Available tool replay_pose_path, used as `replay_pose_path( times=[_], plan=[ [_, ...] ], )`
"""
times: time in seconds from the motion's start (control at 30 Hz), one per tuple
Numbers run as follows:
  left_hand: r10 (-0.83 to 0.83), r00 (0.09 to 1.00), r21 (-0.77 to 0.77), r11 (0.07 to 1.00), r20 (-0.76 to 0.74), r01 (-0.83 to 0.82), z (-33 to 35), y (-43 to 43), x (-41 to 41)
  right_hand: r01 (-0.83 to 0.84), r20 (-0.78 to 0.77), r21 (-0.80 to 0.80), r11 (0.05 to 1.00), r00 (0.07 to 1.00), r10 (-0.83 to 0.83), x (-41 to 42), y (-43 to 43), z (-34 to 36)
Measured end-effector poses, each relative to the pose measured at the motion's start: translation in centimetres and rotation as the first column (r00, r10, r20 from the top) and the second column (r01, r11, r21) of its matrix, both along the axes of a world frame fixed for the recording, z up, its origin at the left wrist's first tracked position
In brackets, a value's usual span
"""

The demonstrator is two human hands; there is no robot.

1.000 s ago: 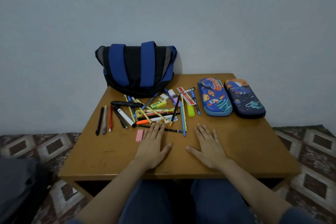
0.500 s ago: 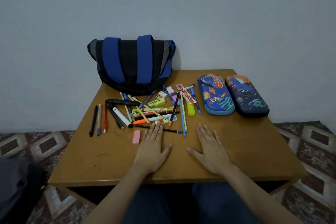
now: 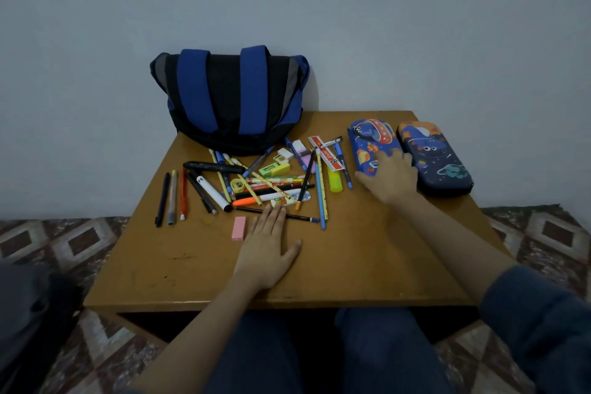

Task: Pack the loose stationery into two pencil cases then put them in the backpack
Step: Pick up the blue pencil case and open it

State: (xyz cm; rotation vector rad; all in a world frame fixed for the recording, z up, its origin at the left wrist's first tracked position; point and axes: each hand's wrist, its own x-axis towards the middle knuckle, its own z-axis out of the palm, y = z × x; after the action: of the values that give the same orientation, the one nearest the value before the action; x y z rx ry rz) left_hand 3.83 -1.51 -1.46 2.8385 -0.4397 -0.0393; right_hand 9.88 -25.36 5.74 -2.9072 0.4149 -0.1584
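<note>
Two closed pencil cases lie side by side at the table's far right: a bright blue rocket case (image 3: 371, 141) and a darker navy planet case (image 3: 438, 158). My right hand (image 3: 391, 177) rests on the near end of the bright blue case, thumb at its left edge, fingers spread over the lid. My left hand (image 3: 268, 249) lies flat and open on the wooden table (image 3: 367, 253), fingertips touching a black pencil. Loose stationery (image 3: 271, 182), several pens, pencils, rulers and erasers, is scattered mid-table. A blue and black backpack (image 3: 230, 99) stands at the back left against the wall.
A pink eraser (image 3: 239, 228) lies just left of my left hand. Three pens (image 3: 172, 197) lie in a row at the pile's left. A yellow highlighter (image 3: 334, 181) lies between the pile and the cases. A dark object (image 3: 28, 313) sits on the patterned floor, lower left.
My right hand has left the table in front of me and reached forward and right onto the bright blue case. My left hand has stayed flat in place.
</note>
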Motion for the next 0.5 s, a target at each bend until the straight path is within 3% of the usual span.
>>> replay_pose_path(
  times=[0.23,0.5],
  plan=[
    [0.001,1.0,-0.029,1.0,0.013,-0.001,0.0,0.1,0.1,0.029,0.026,0.055,0.998,0.999,-0.03,3.1,-0.9,0.0],
    [0.009,1.0,-0.044,0.999,0.016,-0.009,-0.2,0.0,0.3,-0.036,-0.182,-0.101,0.994,0.983,0.017,4.0,-1.0,-1.9]
  ],
)
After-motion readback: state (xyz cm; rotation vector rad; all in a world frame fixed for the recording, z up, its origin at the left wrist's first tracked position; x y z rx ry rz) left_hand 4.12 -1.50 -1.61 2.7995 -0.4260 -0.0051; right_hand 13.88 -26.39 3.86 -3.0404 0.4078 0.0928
